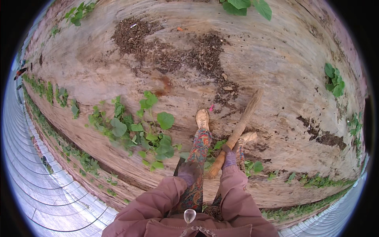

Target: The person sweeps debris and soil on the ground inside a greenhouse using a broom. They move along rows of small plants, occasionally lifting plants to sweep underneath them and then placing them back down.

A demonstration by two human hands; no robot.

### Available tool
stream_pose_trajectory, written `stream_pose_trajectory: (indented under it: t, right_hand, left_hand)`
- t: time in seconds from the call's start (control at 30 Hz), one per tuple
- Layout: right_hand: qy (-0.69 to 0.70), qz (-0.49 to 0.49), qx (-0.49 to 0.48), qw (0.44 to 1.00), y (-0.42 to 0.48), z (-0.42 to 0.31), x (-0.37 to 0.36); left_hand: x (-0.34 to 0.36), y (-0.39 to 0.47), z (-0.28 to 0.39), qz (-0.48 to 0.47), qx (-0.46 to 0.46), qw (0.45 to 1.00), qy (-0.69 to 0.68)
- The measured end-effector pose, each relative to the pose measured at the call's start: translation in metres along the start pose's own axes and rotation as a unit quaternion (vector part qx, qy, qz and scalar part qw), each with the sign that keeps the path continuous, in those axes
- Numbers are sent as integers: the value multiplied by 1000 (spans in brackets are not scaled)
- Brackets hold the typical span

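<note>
My right hand (229,152), in a dark glove with a purple cuff, is closed around a straw hand broom (236,132). The broom slants up to the right, its thin bristle end near the ground sheet beyond my feet. My left hand (189,171), also gloved, rests against my patterned trouser leg; its fingers are partly hard to make out, and no object shows in it. Beyond my feet, dark dry debris (204,53) lies in a curved band on the dirty plastic ground sheet (272,68).
Leafy vines (160,142) grow beside my left foot, with more green plants (334,80) at the right. A dark debris patch (330,139) lies at the right. Ribbed translucent greenhouse walls (53,189) curve along the lower edges. A small pink scrap (211,107) lies near my shoe.
</note>
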State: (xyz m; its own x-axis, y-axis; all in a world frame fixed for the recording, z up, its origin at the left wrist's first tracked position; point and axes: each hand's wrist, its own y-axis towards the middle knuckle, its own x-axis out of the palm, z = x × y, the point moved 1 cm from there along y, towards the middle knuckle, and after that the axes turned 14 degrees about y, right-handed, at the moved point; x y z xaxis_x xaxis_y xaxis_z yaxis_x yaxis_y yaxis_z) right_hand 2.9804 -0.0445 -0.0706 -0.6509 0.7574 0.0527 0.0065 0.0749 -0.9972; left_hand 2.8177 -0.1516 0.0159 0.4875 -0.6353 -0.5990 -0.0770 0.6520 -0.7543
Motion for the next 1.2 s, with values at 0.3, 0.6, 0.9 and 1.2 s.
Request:
stream_pose_trajectory:
  t: [0.3, 0.6, 0.9, 1.2]
  right_hand:
    - [-21, -164, 38, 986, -59, 56, 151]
    - [-19, -60, -6, 998, -1, -3, 119]
    - [-78, -118, 49, 989, -4, 77, 258]
    - [-259, -89, -161, 948, -7, -4, 209]
  left_hand:
    - [22, 5, -13, -111, -43, 993, 1]
    - [-7, 7, 0, -13, -9, 1000, -14]
    - [8, 15, -11, 23, -54, 997, -42]
    - [-29, 18, -14, 44, -24, 995, -85]
